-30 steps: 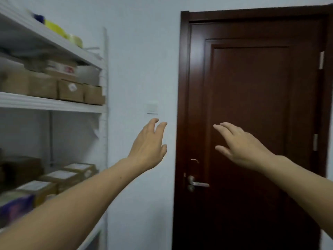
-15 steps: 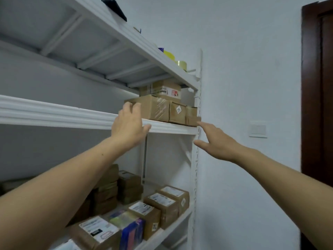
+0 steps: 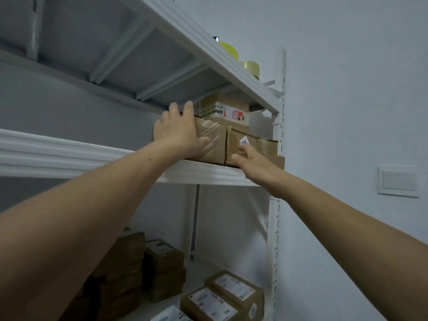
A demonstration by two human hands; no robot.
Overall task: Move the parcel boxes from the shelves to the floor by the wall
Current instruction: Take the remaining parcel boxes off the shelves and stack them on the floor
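Brown parcel boxes sit at the right end of the middle shelf (image 3: 69, 156). My left hand (image 3: 178, 133) lies against the left end of a taped brown box (image 3: 214, 144), fingers straight up past its top edge and thumb across its front. My right hand (image 3: 252, 164) touches the lower front of the neighbouring box with a white sticker (image 3: 240, 139), fingers extended. A printed white-and-brown box (image 3: 228, 110) rests on top of these two. A smaller brown box (image 3: 271, 147) stands at the far right.
The top shelf (image 3: 208, 63) hangs low over the boxes and carries yellow tape rolls (image 3: 229, 48). Several more labelled parcels (image 3: 220, 295) and stacked brown boxes (image 3: 162, 269) fill the lower shelf. The white upright (image 3: 275, 205) and a wall switch (image 3: 398, 180) are to the right.
The view swung left from the door to the shelves. Both hands reached forward and up: the left arrived at the taped box, the right at the stickered box.
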